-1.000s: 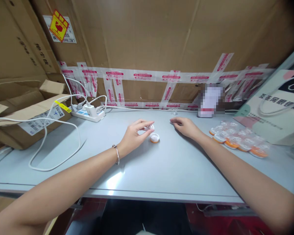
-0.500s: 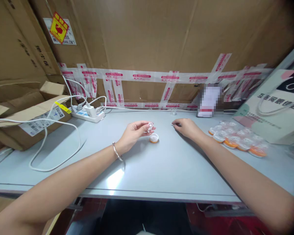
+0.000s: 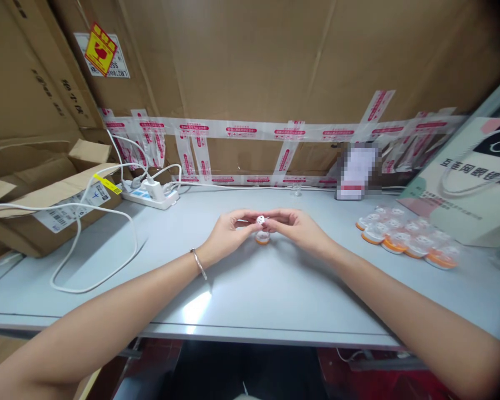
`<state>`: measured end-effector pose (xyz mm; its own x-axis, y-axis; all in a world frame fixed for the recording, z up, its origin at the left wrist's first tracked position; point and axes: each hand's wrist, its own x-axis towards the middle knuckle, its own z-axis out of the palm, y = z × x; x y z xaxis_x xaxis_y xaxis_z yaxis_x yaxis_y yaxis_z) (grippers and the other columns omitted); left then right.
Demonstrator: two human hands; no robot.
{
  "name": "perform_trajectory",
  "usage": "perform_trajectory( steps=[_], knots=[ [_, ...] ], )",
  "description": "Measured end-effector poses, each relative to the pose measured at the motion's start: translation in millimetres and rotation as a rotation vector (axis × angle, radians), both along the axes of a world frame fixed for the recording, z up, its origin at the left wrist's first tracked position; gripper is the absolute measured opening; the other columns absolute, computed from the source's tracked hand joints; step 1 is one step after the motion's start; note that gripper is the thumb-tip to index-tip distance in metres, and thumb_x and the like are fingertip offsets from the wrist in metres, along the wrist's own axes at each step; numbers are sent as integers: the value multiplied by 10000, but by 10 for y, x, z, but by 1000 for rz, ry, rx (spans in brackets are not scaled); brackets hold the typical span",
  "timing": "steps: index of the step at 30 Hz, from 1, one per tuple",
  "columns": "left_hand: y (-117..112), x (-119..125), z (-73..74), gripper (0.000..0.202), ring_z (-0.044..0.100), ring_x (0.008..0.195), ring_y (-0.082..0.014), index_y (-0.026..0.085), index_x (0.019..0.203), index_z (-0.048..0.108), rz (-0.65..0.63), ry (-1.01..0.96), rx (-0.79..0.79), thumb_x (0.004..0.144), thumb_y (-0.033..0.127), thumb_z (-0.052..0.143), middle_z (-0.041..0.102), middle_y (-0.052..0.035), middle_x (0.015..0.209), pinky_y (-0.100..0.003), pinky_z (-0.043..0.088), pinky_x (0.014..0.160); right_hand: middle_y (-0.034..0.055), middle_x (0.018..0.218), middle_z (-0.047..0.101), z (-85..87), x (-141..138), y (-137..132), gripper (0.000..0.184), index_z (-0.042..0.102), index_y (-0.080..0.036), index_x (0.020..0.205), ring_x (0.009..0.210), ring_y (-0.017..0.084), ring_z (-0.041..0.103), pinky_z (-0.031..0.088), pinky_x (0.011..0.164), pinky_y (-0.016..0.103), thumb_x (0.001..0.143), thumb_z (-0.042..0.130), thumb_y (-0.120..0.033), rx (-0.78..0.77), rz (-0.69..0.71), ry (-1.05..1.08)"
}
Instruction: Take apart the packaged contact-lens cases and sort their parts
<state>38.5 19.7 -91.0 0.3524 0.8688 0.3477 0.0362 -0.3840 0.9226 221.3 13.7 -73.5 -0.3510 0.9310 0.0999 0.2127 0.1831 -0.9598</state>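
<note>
Left hand (image 3: 227, 236): pinching small white figure (image 3: 260, 220); right hand (image 3: 303, 229): fingertips meeting it, apparently for steadiness, hold unclear. Orange-based cup (image 3: 262, 240): just below grip, seemingly for reach.

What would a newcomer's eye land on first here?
Probably the left hand and right hand meeting at a spotted white figurine, centre. Next, perhaps, the yellow-and-red broken-glass sticker, upper left. Then the clustered orange-based clear containers, right of the right forearm.

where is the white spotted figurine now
Near the head view's centre, the figurine is between left hand and right hand, just above the round orange-bottomed cup.
</note>
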Motion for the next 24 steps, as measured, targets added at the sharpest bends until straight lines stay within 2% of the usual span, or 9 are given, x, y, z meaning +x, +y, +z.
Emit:
perform_trajectory(
  steps=[4,8,11,15,17,19,22,24],
  knots=[
    [-23,-23,12,211,580,858,-146,182,978,656,124,166,292,782,230,595,621,-49,924,-289,468,810,61,932,694,-30,-51,-57,369,609,-193,1061,845,166,640,464,848,345,731,637,-355,-104,31,148],
    [-53,-26,25,213,572,848,-130,195,1000,646,149,232,448,807,179,558,602,-42,897,-261,461,784,47,827,697,-57,-76,-42,306,648,-166,914,758,151,641,482,786,329,665,699,-336,-116,-28,186],
    [-60,-18,22,210,580,843,-131,181,1001,637,151,249,445,805,205,563,615,-47,915,-261,470,784,39,782,687,-66,-98,-27,245,651,-151,820,723,140,629,481,751,313,658,701,-329,-75,-74,188],
    [-16,-27,-2,203,618,824,-139,158,968,625,150,210,260,804,261,565,658,-52,933,-264,495,775,44,849,687,-74,-78,-6,235,659,-169,842,780,150,622,468,754,301,674,685,-332,8,-102,169],
    [9,-40,-10,156,627,793,-140,158,893,633,137,200,242,815,262,546,672,-41,868,-258,503,745,46,863,689,-78,-63,-4,245,664,-176,843,790,157,623,467,760,307,660,696,-335,6,-121,171],
    [23,-55,-8,117,621,787,-138,159,837,633,139,215,346,818,224,538,666,-34,831,-257,496,741,48,857,692,-79,-58,-8,265,664,-178,854,804,165,628,470,775,320,647,707,-338,-56,-109,212],
    [21,-77,10,108,601,839,-132,158,827,621,142,244,548,821,150,513,648,-42,878,-263,475,783,53,838,694,-78,-67,-17,288,658,-172,882,814,169,636,472,802,341,652,707,-337,-167,-51,268],
    [12,-84,21,125,594,859,-129,161,867,611,117,259,582,824,136,497,639,-46,905,-266,474,799,55,847,694,-78,-74,-19,289,655,-170,891,807,167,637,473,803,342,654,707,-328,-153,-42,256]
  ],
)
